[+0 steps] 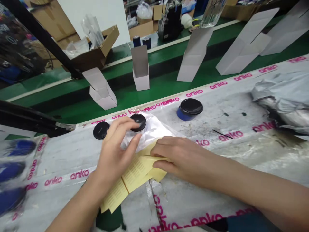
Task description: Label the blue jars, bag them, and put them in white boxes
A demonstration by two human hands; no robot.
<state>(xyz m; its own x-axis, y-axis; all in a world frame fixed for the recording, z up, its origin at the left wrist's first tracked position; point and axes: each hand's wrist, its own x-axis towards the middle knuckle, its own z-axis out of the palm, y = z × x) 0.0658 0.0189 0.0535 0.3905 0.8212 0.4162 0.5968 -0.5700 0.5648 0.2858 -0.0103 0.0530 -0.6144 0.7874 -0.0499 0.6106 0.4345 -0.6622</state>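
My left hand (pixel 117 146) is curved beside a round container with a black lid (pixel 138 121), thumb and fingers apart. Its fingertips reach the lid's near edge; a firm grip is not visible. Clear plastic film (pixel 158 127) lies around that container. With my right hand (pixel 172 154) I pinch yellow printed sheets (pixel 138 170), which look like label sheets and spread out beneath both hands. A black disc-shaped lid (pixel 101 130) lies just left of my left fingers. Farther right stands a blue container with a black lid (pixel 190 109).
Open white boxes (pixel 141 79) stand along the green surface (pixel 161 74) behind the worktop. Several blue items in clear wrap (pixel 18 170) lie at left. A grey plastic bag (pixel 287 100) is at right. A dark metal bar (pixel 31 117) juts in from the left.
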